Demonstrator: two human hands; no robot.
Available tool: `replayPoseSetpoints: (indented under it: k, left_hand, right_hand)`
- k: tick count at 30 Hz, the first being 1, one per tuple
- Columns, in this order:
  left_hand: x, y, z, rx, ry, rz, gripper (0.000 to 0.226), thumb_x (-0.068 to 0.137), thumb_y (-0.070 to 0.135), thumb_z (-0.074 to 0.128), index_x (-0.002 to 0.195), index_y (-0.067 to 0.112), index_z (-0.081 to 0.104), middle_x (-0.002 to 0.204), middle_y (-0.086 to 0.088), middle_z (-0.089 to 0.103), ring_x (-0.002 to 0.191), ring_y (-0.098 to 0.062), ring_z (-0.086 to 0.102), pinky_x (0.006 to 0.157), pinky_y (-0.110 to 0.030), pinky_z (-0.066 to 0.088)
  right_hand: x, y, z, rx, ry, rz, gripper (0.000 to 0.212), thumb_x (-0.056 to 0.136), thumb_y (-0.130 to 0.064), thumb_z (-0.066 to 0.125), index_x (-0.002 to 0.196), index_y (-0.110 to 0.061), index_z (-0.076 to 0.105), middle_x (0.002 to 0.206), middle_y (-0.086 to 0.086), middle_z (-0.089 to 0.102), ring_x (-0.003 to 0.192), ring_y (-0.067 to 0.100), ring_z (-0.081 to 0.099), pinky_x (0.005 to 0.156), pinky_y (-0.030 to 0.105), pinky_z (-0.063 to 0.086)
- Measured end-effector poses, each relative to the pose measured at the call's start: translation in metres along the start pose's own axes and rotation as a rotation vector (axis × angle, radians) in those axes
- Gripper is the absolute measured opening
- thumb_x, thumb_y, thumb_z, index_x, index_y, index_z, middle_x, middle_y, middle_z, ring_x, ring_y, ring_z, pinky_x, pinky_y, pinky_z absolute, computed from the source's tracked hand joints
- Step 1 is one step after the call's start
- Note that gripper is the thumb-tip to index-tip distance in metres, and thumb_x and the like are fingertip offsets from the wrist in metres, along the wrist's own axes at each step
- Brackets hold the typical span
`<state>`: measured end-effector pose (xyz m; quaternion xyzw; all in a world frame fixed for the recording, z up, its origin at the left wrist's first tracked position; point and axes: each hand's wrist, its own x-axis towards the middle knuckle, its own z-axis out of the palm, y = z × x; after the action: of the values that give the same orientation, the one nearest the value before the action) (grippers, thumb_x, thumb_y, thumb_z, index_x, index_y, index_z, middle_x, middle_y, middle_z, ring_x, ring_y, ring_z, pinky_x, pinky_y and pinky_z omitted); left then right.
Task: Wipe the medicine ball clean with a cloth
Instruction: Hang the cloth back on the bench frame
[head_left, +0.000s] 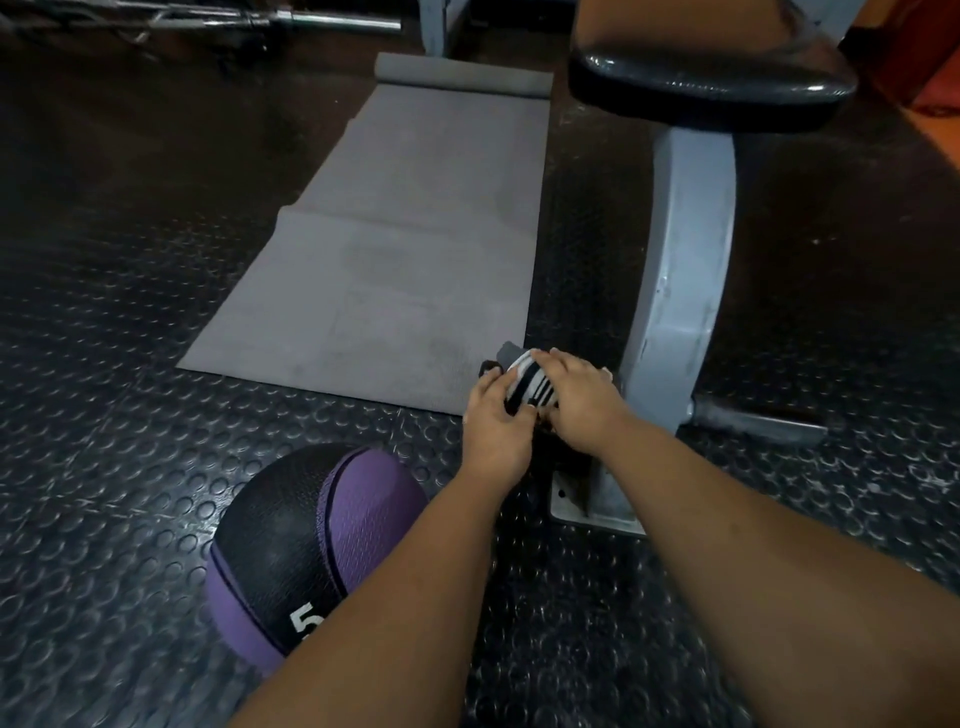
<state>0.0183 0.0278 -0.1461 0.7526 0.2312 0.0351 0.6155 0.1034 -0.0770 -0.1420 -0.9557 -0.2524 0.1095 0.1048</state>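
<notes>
Purple-and-black medicine ball (311, 540) sits on the studded floor (130, 364) at lower left, untouched, its right side covered by the forearm. Nothing steadies it, so a first wipe could roll it away. The left hand (493, 421) pinches the bunched striped cloth (530, 382) and the right hand (576, 400) curls over it, beside the bench frame (680, 270). The cloth's size and what lies beneath it are hidden.

Studded black floor (104, 364) carries medicine ball (291, 530), grey mat (405, 249), bench frame (675, 291).
</notes>
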Motion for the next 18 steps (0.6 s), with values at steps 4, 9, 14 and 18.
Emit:
replayPoseSetpoints:
  k: [4,9,14,18]
  left_hand:
    - [-0.004,-0.014,-0.007,0.054,0.123,-0.083,0.037,0.095,0.014,0.06,0.128,0.03,0.058,0.13,0.009,0.033,0.118,-0.025,0.052,0.1,-0.043,0.051]
    - [-0.008,-0.016,-0.018,0.103,0.156,-0.117,0.038,0.096,0.016,0.058,0.132,0.026,0.056,0.125,0.004,0.036,0.112,-0.03,0.056,0.093,-0.048,0.054]
    - [-0.014,-0.008,-0.023,0.096,0.146,-0.099,0.038,0.096,0.015,0.058,0.133,0.025,0.056,0.129,-0.001,0.041,0.108,-0.028,0.057,0.093,-0.048,0.053]
    - [-0.018,-0.008,-0.024,0.105,0.137,-0.081,0.038,0.097,0.016,0.058,0.134,0.024,0.055,0.128,-0.002,0.042,0.107,-0.027,0.058,0.093,-0.047,0.053]
  right_hand:
    - [0.005,0.002,0.007,-0.166,-0.001,-0.004,0.072,0.09,-0.021,0.054,0.15,-0.026,0.014,0.153,0.009,0.024,0.138,0.029,0.026,0.116,0.044,0.018]
    - [-0.004,-0.004,0.015,-0.213,0.046,0.024,0.082,0.092,-0.006,0.047,0.152,-0.026,-0.004,0.16,0.009,0.002,0.146,0.032,0.007,0.119,0.048,0.007]
    - [-0.019,-0.005,0.026,-0.256,0.103,0.005,0.089,0.09,-0.004,0.048,0.151,-0.024,-0.013,0.159,0.011,-0.013,0.146,0.033,-0.006,0.118,0.051,0.0]
    - [-0.019,-0.002,0.02,-0.238,0.1,-0.007,0.093,0.089,-0.016,0.057,0.15,-0.029,-0.012,0.16,0.009,-0.009,0.147,0.029,-0.003,0.119,0.051,0.003]
